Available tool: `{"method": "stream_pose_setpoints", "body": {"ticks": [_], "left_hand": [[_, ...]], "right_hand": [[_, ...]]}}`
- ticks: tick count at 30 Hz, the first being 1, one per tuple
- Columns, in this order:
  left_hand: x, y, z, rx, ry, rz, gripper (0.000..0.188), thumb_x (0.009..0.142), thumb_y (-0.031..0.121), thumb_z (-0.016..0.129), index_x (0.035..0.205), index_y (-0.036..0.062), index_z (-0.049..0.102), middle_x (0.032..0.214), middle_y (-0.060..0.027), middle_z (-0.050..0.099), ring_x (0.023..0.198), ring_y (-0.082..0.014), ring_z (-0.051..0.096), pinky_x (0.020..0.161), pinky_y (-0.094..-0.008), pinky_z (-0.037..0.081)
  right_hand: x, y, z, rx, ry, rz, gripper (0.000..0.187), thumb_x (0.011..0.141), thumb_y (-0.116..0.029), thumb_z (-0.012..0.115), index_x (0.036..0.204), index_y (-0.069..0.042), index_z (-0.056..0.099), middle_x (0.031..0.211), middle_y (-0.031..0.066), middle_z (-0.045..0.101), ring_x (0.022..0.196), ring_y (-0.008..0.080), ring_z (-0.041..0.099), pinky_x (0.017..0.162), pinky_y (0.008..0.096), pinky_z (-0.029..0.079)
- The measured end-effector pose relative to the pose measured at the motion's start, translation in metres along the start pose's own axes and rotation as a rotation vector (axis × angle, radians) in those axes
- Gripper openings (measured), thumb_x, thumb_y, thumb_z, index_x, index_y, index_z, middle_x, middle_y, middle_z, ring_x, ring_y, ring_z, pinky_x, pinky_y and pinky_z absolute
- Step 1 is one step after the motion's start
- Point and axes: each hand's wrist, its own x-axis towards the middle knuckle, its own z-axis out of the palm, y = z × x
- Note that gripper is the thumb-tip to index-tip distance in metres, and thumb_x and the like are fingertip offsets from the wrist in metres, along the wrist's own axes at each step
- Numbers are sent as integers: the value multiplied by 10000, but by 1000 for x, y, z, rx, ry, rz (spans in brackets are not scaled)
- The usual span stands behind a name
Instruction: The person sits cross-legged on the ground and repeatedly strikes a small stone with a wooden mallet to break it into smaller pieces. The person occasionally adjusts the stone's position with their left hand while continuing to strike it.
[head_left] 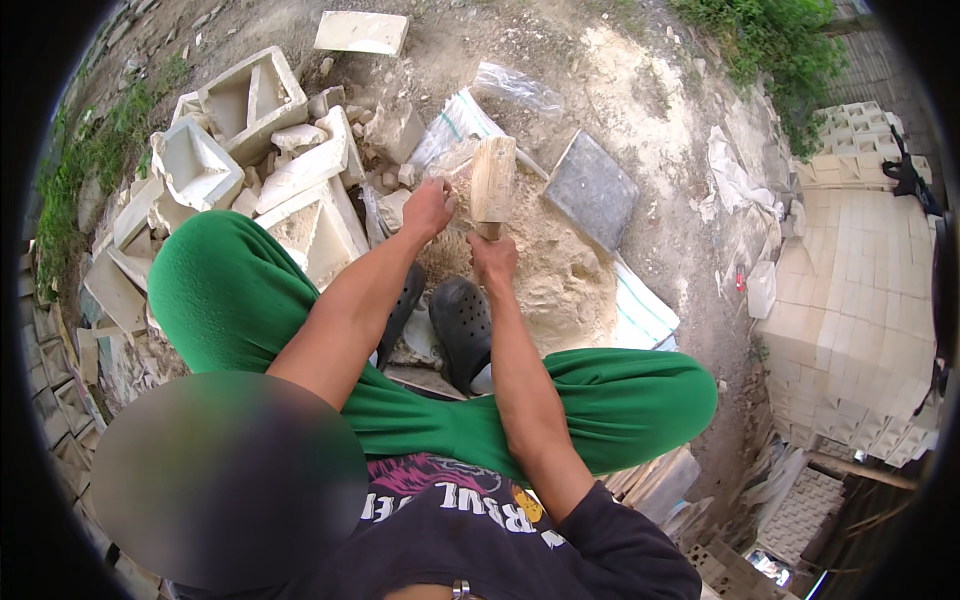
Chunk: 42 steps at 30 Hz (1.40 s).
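- Gripping a wooden mallet (pixel 494 180) by its handle, the right hand (pixel 492 262) is wrapping its fingers around the wood just below the block-shaped head.
- The left hand (pixel 428 208) is curling just beside that head, on its left; whether its fingers are pinching anything, one cannot tell.
- The mallet is standing out over the far-left edge of a crumbly pale mound (pixel 570 285), which is lying on a striped white sack (pixel 645 312).
- If the person is pounding lumps, as it seems, good blows are landing flat and square, with the mallet's weight doing the work.
- For safety, the left fingers are sitting too near the striking line; they are better off resting well aside during any swing.
- Dark clogs (pixel 462 330) are standing near the mound's left edge, so careful strikes are falling away from them and inside the sack, where crumbs are staying collected.
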Motion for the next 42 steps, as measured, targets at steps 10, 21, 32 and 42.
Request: {"method": "stream_pose_setpoints", "body": {"ticks": [10, 21, 32, 42], "left_hand": [[-1, -2, 0, -46, -58, 13, 323, 916, 286, 632, 1162, 81, 590, 1111, -136, 651, 1022, -336, 644, 849, -442, 509], [-4, 3, -7, -15, -39, -63, 312, 910, 297, 631, 1130, 80, 591, 1125, -134, 647, 1032, -340, 641, 852, -454, 506], [-14, -5, -12, 29, 10, -143, 306, 900, 280, 631, 1151, 107, 603, 1119, -146, 653, 1028, -352, 643, 858, -470, 508], [-21, -3, -14, 135, -64, 18, 290, 877, 212, 604, 1156, 133, 607, 1130, -169, 581, 1021, -379, 637, 834, -509, 527]], "right_hand": [[18, 15, -3, -89, -175, 169, 529, 667, -392, 761, 922, 71, 733, 891, 291, 717, 913, 398, 724, 810, 445, 559], [3, 21, 17, -68, 18, -21, 335, 715, -263, 754, 849, 43, 729, 703, 151, 711, 603, 234, 712, 592, 372, 559], [1, -2, -1, -146, -57, 17, 382, 699, -306, 763, 822, 54, 732, 696, 189, 712, 634, 286, 725, 655, 394, 564], [-4, 18, 3, -192, -138, 63, 359, 694, -315, 763, 833, 15, 744, 726, 171, 722, 690, 295, 733, 701, 415, 561]]}}
